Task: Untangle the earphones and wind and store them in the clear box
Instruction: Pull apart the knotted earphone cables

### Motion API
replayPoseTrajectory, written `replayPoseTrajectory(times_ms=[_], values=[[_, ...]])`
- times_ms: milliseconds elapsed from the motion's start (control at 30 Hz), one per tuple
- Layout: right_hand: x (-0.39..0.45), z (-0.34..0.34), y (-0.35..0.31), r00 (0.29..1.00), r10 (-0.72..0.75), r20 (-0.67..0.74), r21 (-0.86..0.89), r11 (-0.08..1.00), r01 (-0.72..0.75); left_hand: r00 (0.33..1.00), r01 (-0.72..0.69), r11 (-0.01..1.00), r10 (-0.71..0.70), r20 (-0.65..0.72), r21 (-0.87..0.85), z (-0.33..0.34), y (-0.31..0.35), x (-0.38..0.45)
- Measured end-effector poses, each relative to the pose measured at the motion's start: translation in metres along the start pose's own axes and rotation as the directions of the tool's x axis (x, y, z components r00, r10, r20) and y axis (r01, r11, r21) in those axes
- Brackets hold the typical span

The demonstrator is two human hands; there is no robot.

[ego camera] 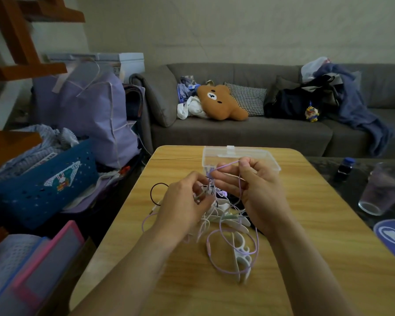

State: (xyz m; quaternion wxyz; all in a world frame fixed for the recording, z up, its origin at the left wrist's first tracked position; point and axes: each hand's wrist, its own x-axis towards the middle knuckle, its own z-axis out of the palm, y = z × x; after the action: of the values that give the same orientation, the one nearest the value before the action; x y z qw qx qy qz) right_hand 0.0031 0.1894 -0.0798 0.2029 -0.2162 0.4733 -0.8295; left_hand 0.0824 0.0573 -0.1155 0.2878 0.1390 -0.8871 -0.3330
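Both hands work above the middle of a wooden desk (pixel 306 224). The left hand (pixel 183 201) has its fingers (pixel 197 179) curled tightly inward, pinching the knotted centre of the tangled earphones (pixel 217 215). The right hand (pixel 258 190) is raised slightly higher; its fingers (pixel 249 164) are narrowly curled and pinch a lilac cable (pixel 228 164), which arches leftward from the fingertips and drops back into the knot. Loose loops of lilac and white cable lie on the desk below and between the wrists, together with white plastic winders (pixel 241 249); a black loop (pixel 156 190) projects to the left of the left hand.

The clear box (pixel 267 156) stands at the far edge of the desk, just behind the right hand, lid off.

Legible writing: the letters "EP" on a rocket motif on the blue basket (pixel 43 185) at left.

Bare desk surface extends to the right of the right forearm and along the near edge. A drinking glass (pixel 381 190) stands on the dark adjacent table at right.
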Motion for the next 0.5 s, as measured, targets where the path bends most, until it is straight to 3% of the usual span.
replayPoseTrajectory(times_ms=[233, 400, 500], values=[[-0.0038, -0.0035, -0.0021, 0.998, 0.017, -0.059, -0.024, 1.0, -0.018, 0.999, 0.05, 0.999, -0.05, 0.001, 0.001, 0.0015, 0.0017, -0.0016], [-0.0019, -0.0057, -0.0002, 0.998, 0.001, -0.069, -0.026, 1.0, -0.003, 0.996, 0.063, 0.989, -0.053, -0.073, 0.133, -0.0046, 0.0051, -0.0013], [-0.0046, -0.004, 0.0045, 0.999, -0.035, -0.02, -0.22, 0.975, 0.029, 0.995, 0.058, 0.976, -0.04, -0.088, 0.212, -0.0064, 0.0083, -0.0034]])
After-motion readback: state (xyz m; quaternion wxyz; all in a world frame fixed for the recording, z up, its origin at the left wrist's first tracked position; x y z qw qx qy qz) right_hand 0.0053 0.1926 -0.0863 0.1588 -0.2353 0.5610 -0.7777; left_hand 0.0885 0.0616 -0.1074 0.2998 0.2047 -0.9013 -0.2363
